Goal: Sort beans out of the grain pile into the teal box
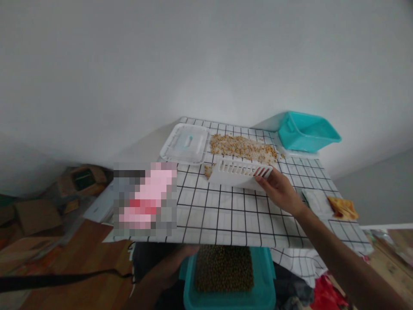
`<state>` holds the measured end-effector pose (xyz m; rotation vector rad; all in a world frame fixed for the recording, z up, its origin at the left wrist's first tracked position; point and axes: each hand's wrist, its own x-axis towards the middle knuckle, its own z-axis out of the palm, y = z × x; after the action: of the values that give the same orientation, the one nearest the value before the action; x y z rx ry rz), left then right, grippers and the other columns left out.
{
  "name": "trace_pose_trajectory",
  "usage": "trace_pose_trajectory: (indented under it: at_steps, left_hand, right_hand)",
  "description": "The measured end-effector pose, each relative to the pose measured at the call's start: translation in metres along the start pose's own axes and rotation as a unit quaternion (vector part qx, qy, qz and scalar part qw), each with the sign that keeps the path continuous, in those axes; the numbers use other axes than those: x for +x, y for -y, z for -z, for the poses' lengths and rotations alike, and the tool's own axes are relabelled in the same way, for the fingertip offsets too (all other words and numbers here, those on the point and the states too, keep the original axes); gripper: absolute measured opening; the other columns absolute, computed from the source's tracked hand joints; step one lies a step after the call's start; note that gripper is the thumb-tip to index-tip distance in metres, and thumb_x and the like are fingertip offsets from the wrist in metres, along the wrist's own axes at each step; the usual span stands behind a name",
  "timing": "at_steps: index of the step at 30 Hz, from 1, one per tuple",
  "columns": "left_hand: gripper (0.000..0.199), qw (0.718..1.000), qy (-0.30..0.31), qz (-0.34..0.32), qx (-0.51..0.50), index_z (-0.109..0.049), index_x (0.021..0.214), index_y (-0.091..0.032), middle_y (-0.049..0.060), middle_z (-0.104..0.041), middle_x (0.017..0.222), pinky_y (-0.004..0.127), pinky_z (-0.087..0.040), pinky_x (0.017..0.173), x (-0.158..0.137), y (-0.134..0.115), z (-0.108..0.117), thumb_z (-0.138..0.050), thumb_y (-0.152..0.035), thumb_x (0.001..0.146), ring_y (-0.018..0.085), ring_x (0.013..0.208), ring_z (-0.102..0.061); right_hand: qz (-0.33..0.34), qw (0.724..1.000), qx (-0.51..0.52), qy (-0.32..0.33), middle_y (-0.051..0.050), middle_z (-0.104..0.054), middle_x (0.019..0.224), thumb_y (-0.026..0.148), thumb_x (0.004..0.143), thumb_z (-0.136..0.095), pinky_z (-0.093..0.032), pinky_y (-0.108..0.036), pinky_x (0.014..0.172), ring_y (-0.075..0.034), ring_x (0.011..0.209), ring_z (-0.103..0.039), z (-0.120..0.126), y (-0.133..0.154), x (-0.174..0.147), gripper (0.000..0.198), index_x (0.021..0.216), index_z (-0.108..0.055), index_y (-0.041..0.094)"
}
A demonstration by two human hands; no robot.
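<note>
My right hand (277, 189) pinches the right end of a white slotted plastic panel (235, 175), thumb in front. The panel is held on edge over the checked cloth, just in front of a spread of yellowish beans and pale grains (241, 147). Some beans peek out past its left end. At the table's front edge, lower down, stands a teal bin (264, 275) holding a mass of darker beans (224, 269). My left hand (174, 265) grips this bin's left rim, its thumb on top; the other fingers are hidden.
A clear white lid (187, 143) lies at the back left of the table (222, 215). Another teal bin (309, 131) stands at the back right. A white packet (318, 202) and an orange packet (342, 208) lie right. A blurred pink item (155, 189) is at left; cardboard boxes (38, 219) sit beyond.
</note>
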<state>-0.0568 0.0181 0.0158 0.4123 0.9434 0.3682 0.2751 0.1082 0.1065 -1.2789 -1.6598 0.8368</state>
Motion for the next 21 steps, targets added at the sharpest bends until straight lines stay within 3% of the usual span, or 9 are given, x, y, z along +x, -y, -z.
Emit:
trace_pose_trajectory:
  at_steps: [5,11,16,21]
  left_hand:
    - [0.031,1.0,-0.009,0.001,0.001,-0.075,0.101,-0.015,0.01,-0.08,0.098,0.042,-0.05,0.095,0.0,0.001,0.0,-0.071,-0.036,0.079,0.03,0.099,-0.072]
    - [0.028,0.998,-0.052,0.023,-0.011,-0.074,0.096,-0.014,0.01,-0.081,0.096,0.038,-0.052,0.095,0.003,0.002,-0.003,-0.074,-0.034,0.075,0.029,0.099,-0.073]
    - [0.031,0.996,-0.083,0.031,-0.006,-0.073,0.102,-0.013,0.009,-0.081,0.085,0.039,-0.054,0.09,0.005,0.004,-0.008,-0.073,-0.032,0.077,0.029,0.086,-0.076]
    - [0.048,0.998,-0.056,0.02,-0.018,-0.068,0.117,-0.01,0.011,-0.081,0.085,0.042,-0.054,0.09,0.006,0.008,-0.007,-0.075,-0.034,0.076,0.031,0.084,-0.076]
  right_hand:
    - [0.009,0.996,0.081,-0.041,-0.005,-0.065,0.127,0.035,0.09,-0.062,-0.045,-0.046,0.107,-0.023,0.117,-0.06,0.027,0.002,0.01,0.031,0.12,-0.06,0.027]
    - [-0.02,0.993,0.082,-0.086,-0.007,-0.066,0.128,0.039,0.085,-0.069,-0.045,-0.047,0.106,-0.025,0.117,-0.062,0.069,-0.018,0.025,0.039,0.12,-0.061,0.025]
    - [-0.063,0.99,0.101,-0.072,-0.008,-0.07,0.12,0.043,0.079,-0.073,-0.047,-0.05,0.103,-0.025,0.111,-0.065,0.079,-0.043,0.033,0.045,0.117,-0.063,0.023]
    - [-0.085,0.988,0.114,-0.055,-0.007,-0.072,0.114,0.046,0.076,-0.074,-0.051,-0.05,0.097,-0.024,0.104,-0.067,0.08,-0.053,0.034,0.046,0.115,-0.063,0.023]
